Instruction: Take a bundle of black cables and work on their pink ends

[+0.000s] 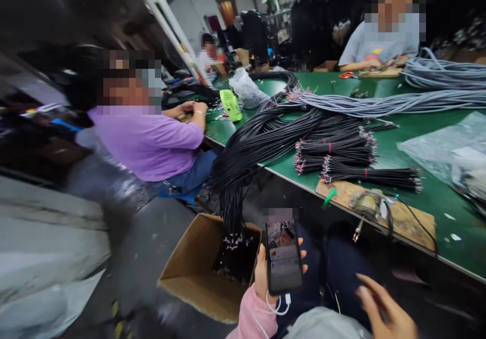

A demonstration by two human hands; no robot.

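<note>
My left hand (261, 273) is wrapped round a lit phone (283, 255) held upright over my lap, with a white charging cable (276, 306) plugged in below it. To the right, above my knee, my right hand (387, 311) hovers with fingers spread and nothing in it, slightly blurred. Just left of the phone, an open cardboard box (197, 273) stands on the floor. A thick bundle of black wires (243, 162) hangs off the green table (425, 197) into that box.
Tied bundles of black wires (341, 157) and grey cables (379, 103) lie on the table, beside a wooden board with a metal tool (374, 205) and plastic bags (451, 152). A person in a purple shirt (148, 139) sits at left; another person (383, 40) works across the table.
</note>
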